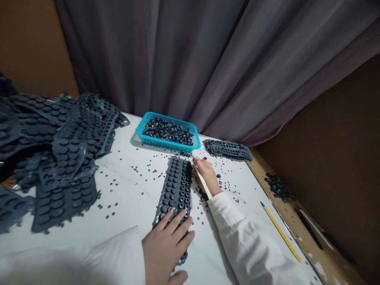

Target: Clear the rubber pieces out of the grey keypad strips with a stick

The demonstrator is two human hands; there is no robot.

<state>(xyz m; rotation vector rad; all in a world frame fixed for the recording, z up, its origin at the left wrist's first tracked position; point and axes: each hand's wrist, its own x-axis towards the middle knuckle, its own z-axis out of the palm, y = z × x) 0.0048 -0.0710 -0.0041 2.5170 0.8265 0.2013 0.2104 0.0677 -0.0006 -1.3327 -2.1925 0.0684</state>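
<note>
A long dark rubber strip (175, 186) studded with round moulded parts lies lengthwise on the white table (130, 190). My left hand (166, 245) lies flat on the strip's near end, fingers stretched out. My right hand (206, 174) rests at the strip's far right edge, its fingers closed round a thin white stick-like tool (204, 184). A blue plastic basket (168, 132) holding several small black rubber rings stands just beyond the strip.
A big heap of dark rubber sheets (53, 146) covers the left of the table. A smaller stack of strips (228, 149) lies at the back right. Tiny black bits are scattered around. A yellow pencil (280, 231) lies by the right edge. A grey curtain hangs behind.
</note>
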